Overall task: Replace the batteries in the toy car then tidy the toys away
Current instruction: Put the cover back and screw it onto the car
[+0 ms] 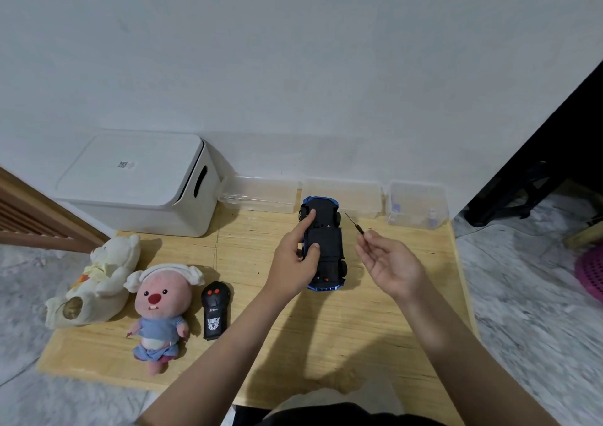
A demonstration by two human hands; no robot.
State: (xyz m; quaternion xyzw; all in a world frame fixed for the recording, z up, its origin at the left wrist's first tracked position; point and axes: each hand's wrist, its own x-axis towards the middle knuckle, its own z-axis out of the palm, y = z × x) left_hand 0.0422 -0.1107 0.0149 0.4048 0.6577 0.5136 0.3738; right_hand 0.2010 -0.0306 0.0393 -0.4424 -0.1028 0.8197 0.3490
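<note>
A blue toy car (pixel 328 246) lies upside down on the low wooden table (pixel 293 327), its black underside facing up. My left hand (pixel 295 260) grips the car's left side, with the index finger stretched over the underside near the far wheels. Just right of the car, my right hand (pixel 388 262) pinches a thin dark screwdriver (pixel 353 220) between thumb and fingertips, its tip pointing up and away. A black remote control (pixel 215 309) lies at the left, beside a pink plush toy (pixel 161 314) and a cream plush bear (pixel 96 282).
A white lidded storage box (pixel 137 180) stands at the table's back left against the wall. Three clear plastic containers (pixel 342 197) line the back edge; the right one (pixel 419 205) holds small items. Marble floor surrounds the table, with a pink basket (pixel 590 272) at far right.
</note>
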